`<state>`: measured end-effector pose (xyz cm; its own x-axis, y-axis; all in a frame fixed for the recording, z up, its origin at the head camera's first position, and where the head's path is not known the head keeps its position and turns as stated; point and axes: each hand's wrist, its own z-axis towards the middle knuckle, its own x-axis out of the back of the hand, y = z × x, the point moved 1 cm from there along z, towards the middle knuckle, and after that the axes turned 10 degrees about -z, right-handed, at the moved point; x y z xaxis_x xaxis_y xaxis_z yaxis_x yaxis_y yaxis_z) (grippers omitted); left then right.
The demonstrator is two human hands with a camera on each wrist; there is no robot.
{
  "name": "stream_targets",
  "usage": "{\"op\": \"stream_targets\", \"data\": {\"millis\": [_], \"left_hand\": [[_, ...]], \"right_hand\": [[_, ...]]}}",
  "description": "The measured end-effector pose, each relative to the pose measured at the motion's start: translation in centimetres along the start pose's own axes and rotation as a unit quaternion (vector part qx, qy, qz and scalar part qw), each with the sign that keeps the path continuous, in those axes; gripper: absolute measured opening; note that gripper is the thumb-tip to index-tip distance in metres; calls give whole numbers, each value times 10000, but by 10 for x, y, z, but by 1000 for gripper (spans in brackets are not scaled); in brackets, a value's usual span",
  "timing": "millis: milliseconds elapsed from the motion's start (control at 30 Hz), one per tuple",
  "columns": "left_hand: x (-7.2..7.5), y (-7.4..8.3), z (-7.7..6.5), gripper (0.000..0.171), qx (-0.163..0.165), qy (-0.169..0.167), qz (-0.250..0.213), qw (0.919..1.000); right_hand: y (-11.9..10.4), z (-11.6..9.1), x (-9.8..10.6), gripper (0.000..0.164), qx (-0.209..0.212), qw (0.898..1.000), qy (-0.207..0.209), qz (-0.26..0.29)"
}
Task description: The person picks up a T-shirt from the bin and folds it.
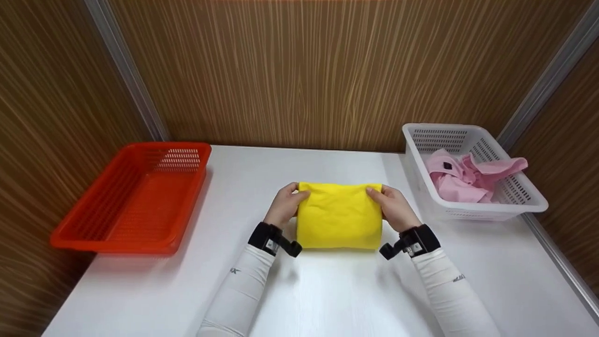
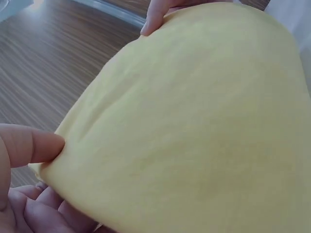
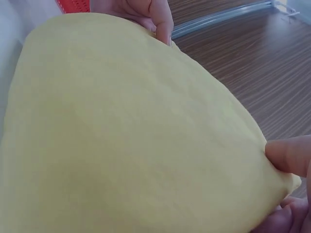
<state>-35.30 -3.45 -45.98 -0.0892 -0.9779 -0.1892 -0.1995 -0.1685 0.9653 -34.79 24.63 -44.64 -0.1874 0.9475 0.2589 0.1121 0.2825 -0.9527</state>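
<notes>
A folded yellow cloth (image 1: 340,217) with a few shallow creases spans the space between both hands, over the white table. At its far left corner my left hand (image 1: 284,205) pinches the edge, thumb on top and fingers underneath. My right hand (image 1: 396,207) grips the far right corner in the same manner. In the left wrist view the cloth (image 2: 184,126) fills most of the picture, with the left thumb pressed on its edge. Seen from the right wrist, a small tip of cloth (image 3: 294,182) sticks out past the right thumb. The cloth's underside is hidden.
To the left, a red plastic basket (image 1: 185,210) stands on the white table (image 1: 323,295). A white perforated basket (image 1: 482,209) at the right contains crumpled pink cloth (image 1: 461,187), partly draped over its rim. Wood-patterned panels (image 1: 281,75) enclose the back and sides.
</notes>
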Motion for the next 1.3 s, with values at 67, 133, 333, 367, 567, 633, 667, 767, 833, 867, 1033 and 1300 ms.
{"op": "stream_targets", "data": {"millis": [67, 133, 333, 367, 567, 633, 667, 767, 833, 867, 1033, 1300], "left_hand": [[-2, -2, 11, 31, 85, 153, -72, 9998], [-3, -4, 21, 33, 207, 290, -108, 9993], [-4, -20, 47, 39, 662, 490, -91, 9966], [-4, -22, 50, 38, 731, 517, -51, 9960], [1, -35, 60, 30, 964, 575, 33, 9937], [2, -36, 63, 28, 1007, 554, -48, 9934], [2, -37, 63, 25, 1028, 553, -75, 9931], [4, -37, 65, 15, 1136, 576, -125, 9918], [6, -36, 66, 11, 1242, 558, -237, 9904], [8, -35, 66, 11, 1308, 538, -252, 9896], [18, -27, 59, 20, 1510, 444, -69, 9875], [5, -9, 23, 52, -49, 365, 3093, 9503]], "right_hand": [[1, 13, 0, 40, -107, 9999, 62, 112], [4, 25, 0, 40, -251, 9995, 81, 158], [24, 53, -2, 38, -844, 9960, -90, 264], [28, 56, -3, 37, -928, 9953, -127, 258], [45, 67, -6, 43, -1225, 9921, -268, 88], [47, 68, -6, 42, -1382, 9896, -249, 302], [48, 69, -6, 41, -1465, 9879, -248, 435], [50, 69, -3, 32, -1559, 9840, -324, 802], [51, 68, -1, 23, -1528, 9837, -391, 859], [51, 68, 1, 18, -1492, 9843, -395, 860], [51, 61, 12, 25, -1340, 9899, -159, 433], [30, 20, 7, 60, -410, 9709, 728, -2244]]}}
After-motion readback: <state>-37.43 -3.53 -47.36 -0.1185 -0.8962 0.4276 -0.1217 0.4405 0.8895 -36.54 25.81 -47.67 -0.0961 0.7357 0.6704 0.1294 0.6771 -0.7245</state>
